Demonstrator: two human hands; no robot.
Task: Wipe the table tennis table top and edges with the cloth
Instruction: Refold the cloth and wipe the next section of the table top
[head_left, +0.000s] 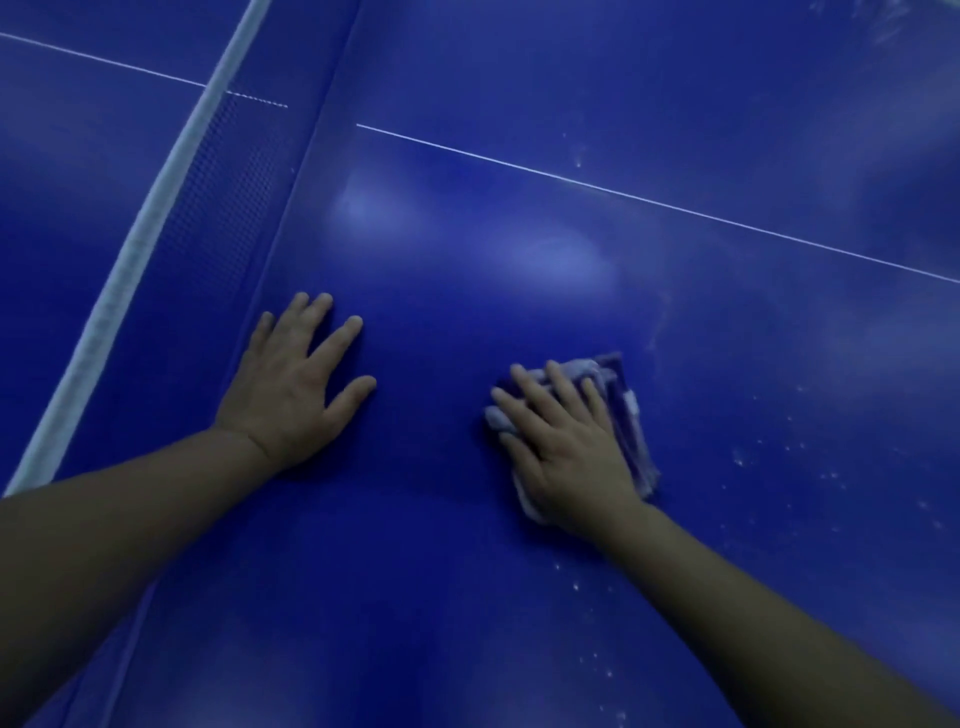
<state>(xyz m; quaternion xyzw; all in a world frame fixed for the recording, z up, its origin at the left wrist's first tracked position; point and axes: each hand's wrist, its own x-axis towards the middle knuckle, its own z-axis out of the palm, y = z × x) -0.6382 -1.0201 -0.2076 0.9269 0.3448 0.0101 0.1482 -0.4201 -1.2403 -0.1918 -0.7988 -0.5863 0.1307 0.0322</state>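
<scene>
The blue table tennis table top (519, 270) fills the view. My right hand (566, 441) lies flat with straight, spread fingers on a crumpled pale cloth (628, 415), pressing it against the surface. The cloth shows at my fingertips and along the hand's right side; the rest is hidden under my palm. My left hand (296, 384) rests flat on the bare table with fingers spread, just right of the net, holding nothing.
The net (156, 218) with its white top band runs diagonally along the left. A thin white centre line (649, 200) crosses the table beyond my hands. White specks and dusty smears (769, 467) lie on the surface right of the cloth.
</scene>
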